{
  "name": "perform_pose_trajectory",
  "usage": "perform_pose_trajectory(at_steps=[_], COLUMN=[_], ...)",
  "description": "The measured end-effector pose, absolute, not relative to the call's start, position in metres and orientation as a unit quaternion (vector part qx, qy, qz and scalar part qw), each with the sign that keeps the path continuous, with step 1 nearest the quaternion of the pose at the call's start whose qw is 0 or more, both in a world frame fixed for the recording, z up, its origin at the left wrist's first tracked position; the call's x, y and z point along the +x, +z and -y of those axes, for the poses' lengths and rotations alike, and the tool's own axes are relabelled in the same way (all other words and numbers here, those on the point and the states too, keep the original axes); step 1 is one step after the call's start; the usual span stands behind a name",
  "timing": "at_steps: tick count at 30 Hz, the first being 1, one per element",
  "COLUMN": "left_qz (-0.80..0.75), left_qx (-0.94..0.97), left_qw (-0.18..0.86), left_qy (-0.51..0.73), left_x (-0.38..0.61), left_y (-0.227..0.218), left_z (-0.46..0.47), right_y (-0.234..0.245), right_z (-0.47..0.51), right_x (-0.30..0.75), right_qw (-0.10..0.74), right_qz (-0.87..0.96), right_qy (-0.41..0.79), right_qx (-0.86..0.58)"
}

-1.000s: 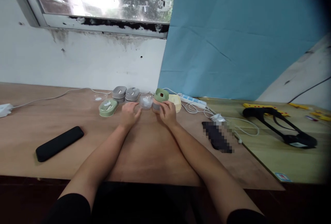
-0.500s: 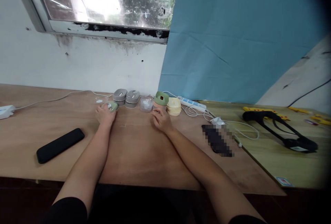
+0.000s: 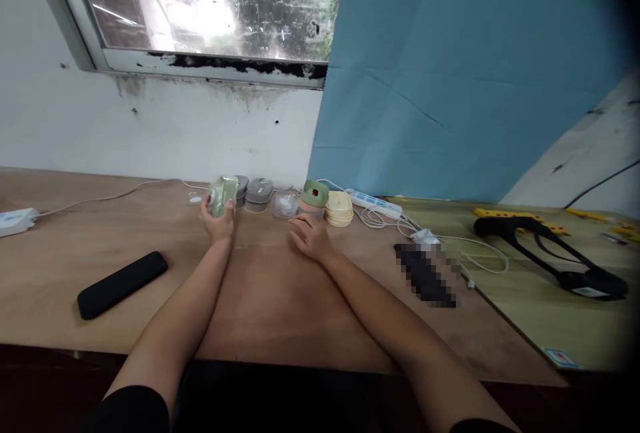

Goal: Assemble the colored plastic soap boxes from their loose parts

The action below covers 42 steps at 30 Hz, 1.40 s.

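Observation:
My left hand (image 3: 218,225) is closed around a pale green plastic lid (image 3: 226,193), tilted up off the table with a small round white part at its left side. Just behind it stand two grey boxes (image 3: 258,194), the nearer one partly hidden. My right hand (image 3: 312,238) is empty, its fingers apart and low over the table. Its fingertips lie just in front of a clear plastic piece (image 3: 285,204) and a stack of parts with a green top (image 3: 315,192) and an orange lower part. To the right of these is a pile of cream-yellow parts (image 3: 339,209).
A black oblong case (image 3: 123,284) lies at the left. White power strips (image 3: 375,204) and cables run along the back. A dark blurred object (image 3: 425,274) lies right of my right arm. Further right is a black strap-like frame (image 3: 550,256) on a second tabletop.
My left hand has lifted the green lid from the table and tilted it upright, moving slightly right. My right hand's fingers have drawn slightly away from the orange part and spread.

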State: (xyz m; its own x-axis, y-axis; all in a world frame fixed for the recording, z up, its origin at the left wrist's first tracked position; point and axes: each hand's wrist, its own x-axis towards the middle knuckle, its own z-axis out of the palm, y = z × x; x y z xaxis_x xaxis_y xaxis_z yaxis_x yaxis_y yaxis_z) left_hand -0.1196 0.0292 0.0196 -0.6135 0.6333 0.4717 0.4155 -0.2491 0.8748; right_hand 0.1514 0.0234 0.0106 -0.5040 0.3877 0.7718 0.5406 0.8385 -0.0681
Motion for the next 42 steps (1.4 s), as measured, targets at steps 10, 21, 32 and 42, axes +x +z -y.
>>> perform_pose_trajectory(at_steps=[10, 21, 32, 42], left_qz=[-0.291, -0.265, -0.392, -0.589], left_qx=[0.573, 0.586, 0.483, 0.54], left_qw=[0.374, 0.454, 0.48, 0.218], left_qy=[0.669, 0.616, 0.618, 0.561], left_x=[-0.007, -0.011, -0.016, -0.03], left_y=[0.018, 0.022, 0.028, 0.044], left_z=[0.015, 0.008, -0.025, -0.094], right_y=[0.001, 0.003, 0.013, 0.009], right_z=[-0.021, -0.021, -0.018, -0.023], right_x=[0.142, 0.143, 0.151, 0.158], right_qw=[0.461, 0.48, 0.533, 0.516], right_qz=[0.837, 0.808, 0.76, 0.765], right_qy=[-0.118, -0.153, -0.152, -0.167], right_qx=[-0.269, -0.304, -0.339, -0.347])
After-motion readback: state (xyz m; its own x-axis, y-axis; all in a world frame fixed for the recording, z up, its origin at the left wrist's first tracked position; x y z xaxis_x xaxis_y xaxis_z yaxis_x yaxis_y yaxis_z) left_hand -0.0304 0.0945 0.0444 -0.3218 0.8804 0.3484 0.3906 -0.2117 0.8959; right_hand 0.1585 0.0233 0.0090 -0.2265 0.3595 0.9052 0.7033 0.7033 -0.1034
